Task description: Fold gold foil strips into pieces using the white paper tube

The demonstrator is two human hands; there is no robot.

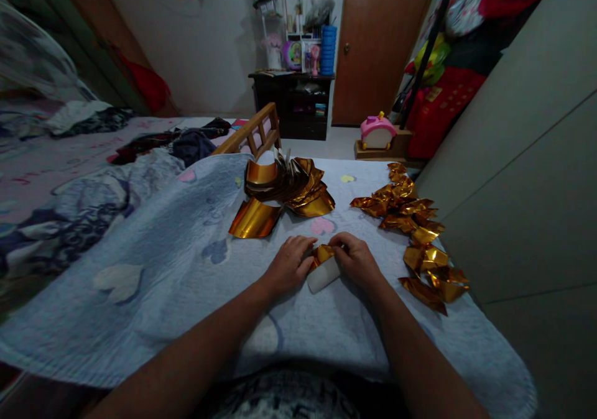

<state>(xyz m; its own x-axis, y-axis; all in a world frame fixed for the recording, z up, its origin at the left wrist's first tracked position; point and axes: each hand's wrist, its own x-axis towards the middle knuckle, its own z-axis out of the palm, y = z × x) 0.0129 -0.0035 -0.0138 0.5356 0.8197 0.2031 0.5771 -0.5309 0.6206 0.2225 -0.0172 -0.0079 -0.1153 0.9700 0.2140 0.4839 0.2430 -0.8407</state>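
Observation:
Between my two hands lies a small sheet of gold foil paper [324, 275], its white back showing along the near side and a gold strip along the far side. My left hand [293, 262] rests at its left end, fingers curled, thumb against the paper. At the right end my right hand [353, 258] pinches the gold edge between thumb and fingers. Beyond the left hand is a fanned stack of gold foil sheets [310, 204], with a loose curled gold sheet [255, 219] beside it. Several folded gold foil pieces [424, 258] are heaped to the right.
A pale blue blanket with heart patterns [186, 301] covers the surface. To the left is a bed with rumpled clothes [153, 145]. Behind stand a wooden rail [252, 130], a dark cabinet [291, 105] and a pink toy [377, 132]. A pale panel [536, 207] rises at the right.

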